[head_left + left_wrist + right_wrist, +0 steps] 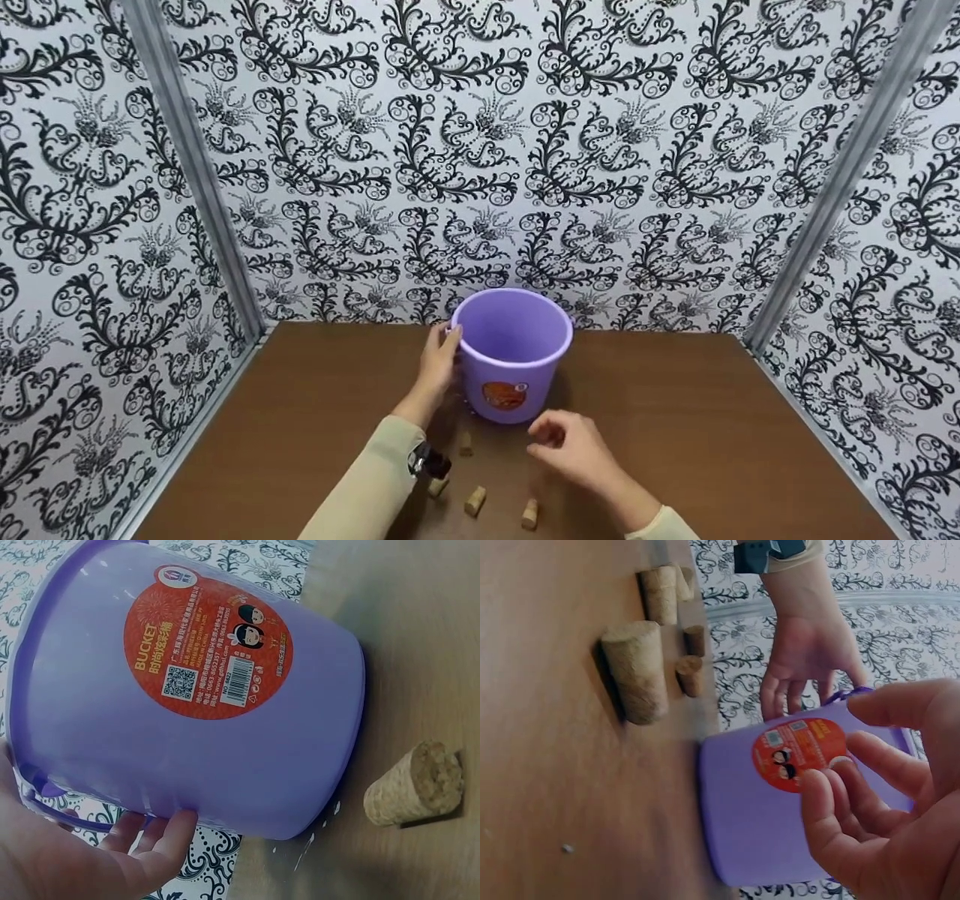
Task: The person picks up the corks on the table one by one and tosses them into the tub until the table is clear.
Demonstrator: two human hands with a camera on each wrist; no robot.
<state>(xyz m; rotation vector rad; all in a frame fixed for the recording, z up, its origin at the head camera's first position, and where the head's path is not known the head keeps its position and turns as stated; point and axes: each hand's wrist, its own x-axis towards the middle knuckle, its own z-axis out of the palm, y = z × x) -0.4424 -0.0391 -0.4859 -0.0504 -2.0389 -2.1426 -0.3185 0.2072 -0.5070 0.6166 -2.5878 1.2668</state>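
A purple plastic bucket (pixel 480 375) with a red round label stands upright near the back of the table. My left hand (pixel 439 367) holds it at its left side, thumb at the rim and fingers by the handle (pixel 75 819). Just in front of the bucket's lower right, my right hand (pixel 577 450) hovers with loosely bent fingers and nothing between them. Several corks lie or stand before the bucket, among them a cork (pixel 475 501) near the front and one (pixel 416 786) close to the bucket's base. In the right wrist view, a large cork (pixel 636 671) appears nearest.
The brown wooden table (pixel 675 420) is enclosed by walls (pixel 487 150) with a black-and-white scroll pattern. Grey strips (pixel 202 180) cover the wall corners. A dark device (pixel 431 461) is strapped to the left wrist. Small white specks (pixel 304 851) show beside the bucket's base.
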